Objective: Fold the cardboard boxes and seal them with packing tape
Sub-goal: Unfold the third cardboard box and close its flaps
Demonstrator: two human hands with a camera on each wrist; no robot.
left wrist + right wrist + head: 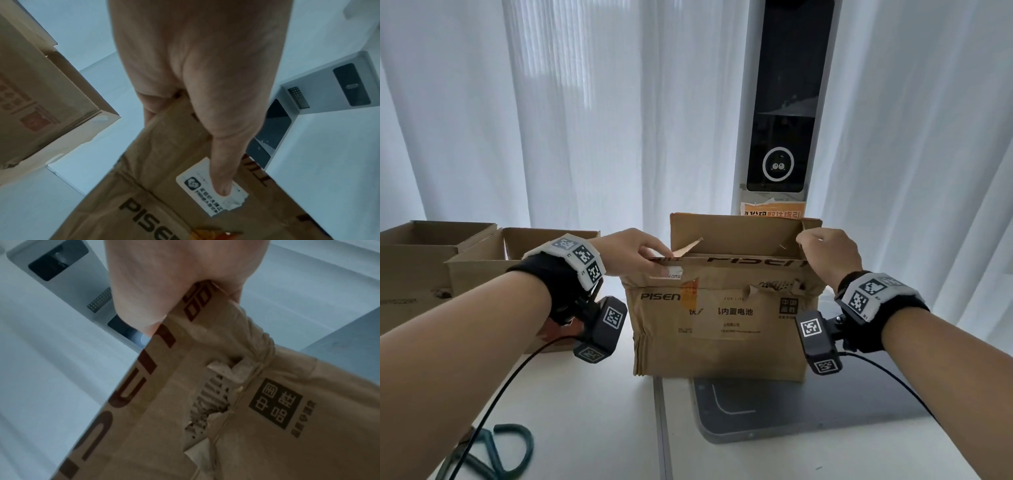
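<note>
The left hand (633, 251) and right hand (825, 253) each pinch an end of the near flap (726, 262), probably to fold it level over the box (719, 329), which stands upright on the worktop (592, 404), unsealed.

matt, torn cardboard box (717, 329)

White curtains (551, 120), tall kiosk screen (780, 102), green cord (513, 448).

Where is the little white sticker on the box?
In the head view the white sticker sits on the front flap of the PISEN box, near its left end, just under the left hand.
</note>
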